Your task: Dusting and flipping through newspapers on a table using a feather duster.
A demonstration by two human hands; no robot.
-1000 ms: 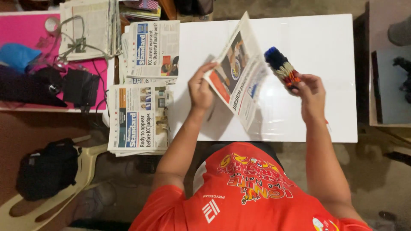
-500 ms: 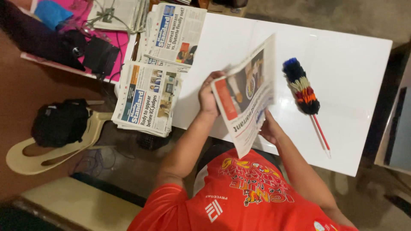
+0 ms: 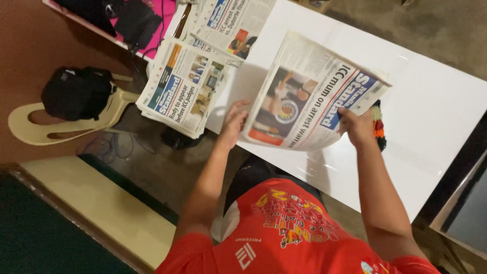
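newspaper [image 3: 304,101] light, floppy, tears easily | left hand [image 3: 234,123] pinches 9 o'clock edge | right hand [image 3: 357,128] grips 3 o'clock edge

White table [image 3: 436,116], blue-mastheaded b&w newspaper [image 3: 304,96], multicolour striped duster [image 3: 378,127], cream chair [image 3: 35,133], black bag [image 3: 76,94].

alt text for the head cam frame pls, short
A person in a red shirt holds a folded newspaper over a white table, left hand and right hand gripping its sides. Newspaper stacks lie left; a multicoloured duster peeks out behind.
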